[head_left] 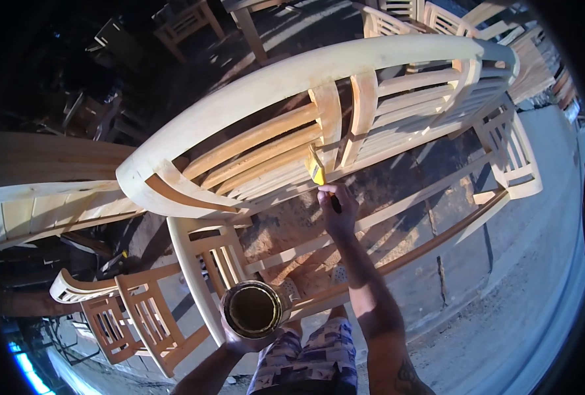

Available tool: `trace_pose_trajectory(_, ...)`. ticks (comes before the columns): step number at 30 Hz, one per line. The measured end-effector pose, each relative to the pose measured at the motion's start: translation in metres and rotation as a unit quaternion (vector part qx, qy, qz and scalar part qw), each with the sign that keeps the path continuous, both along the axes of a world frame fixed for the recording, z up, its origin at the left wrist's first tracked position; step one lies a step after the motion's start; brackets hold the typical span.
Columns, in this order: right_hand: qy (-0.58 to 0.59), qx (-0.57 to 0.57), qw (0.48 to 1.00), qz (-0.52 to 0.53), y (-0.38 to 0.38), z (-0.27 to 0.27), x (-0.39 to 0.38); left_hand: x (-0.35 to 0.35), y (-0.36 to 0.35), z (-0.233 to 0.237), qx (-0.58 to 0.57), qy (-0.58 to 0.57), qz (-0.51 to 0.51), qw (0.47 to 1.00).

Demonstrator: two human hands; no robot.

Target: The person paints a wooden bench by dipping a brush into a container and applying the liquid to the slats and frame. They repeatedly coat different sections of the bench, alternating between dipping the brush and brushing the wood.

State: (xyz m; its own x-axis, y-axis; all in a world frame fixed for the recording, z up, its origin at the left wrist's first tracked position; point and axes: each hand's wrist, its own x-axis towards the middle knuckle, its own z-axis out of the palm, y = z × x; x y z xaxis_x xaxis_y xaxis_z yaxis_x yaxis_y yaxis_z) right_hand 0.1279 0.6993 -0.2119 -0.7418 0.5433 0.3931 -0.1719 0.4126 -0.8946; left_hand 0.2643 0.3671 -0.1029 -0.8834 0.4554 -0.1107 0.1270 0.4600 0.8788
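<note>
A long pale wooden bench frame (239,82) with a curved top rail and slatted back stretches across the view; no seat slats show. My right hand (340,209) is closed round the handle of a yellow paintbrush (317,168), whose bristles are at the back slats beside a wide upright. Some slats at the left look darker orange than the paler ones to the right. Low in the view, my left hand (243,339) holds an open round can (253,309) from below and its side. Dark liquid seems to lie inside the can, with drips on its rim.
More wooden furniture stands around: a chair-like frame (151,316) at lower left, a slatted wooden piece (55,191) at the left edge, and chairs (388,23) at the top right. The person's legs in patterned shorts (305,359) are close to the bench's front rail.
</note>
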Motion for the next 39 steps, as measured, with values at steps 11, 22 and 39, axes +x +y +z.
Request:
trace_pose_trajectory(11, -0.027, 0.114, 0.974, 0.196, -0.032, -0.012, -0.027, 0.001, 0.011, 0.001, -0.011, 0.01, 0.003, 1.0)
trace_pose_trajectory(22, -0.022, 0.151, 0.987, -0.059, -0.017, -0.031, -0.023, -0.002, 0.006, 0.001, -0.007, 0.018, 0.022, 1.0)
trace_pose_trajectory(39, -0.016, -0.051, 0.998, 0.024, 0.004, 0.033, 0.031, -0.029, 0.012, 0.005, -0.077, 0.097, -0.003, 0.992)
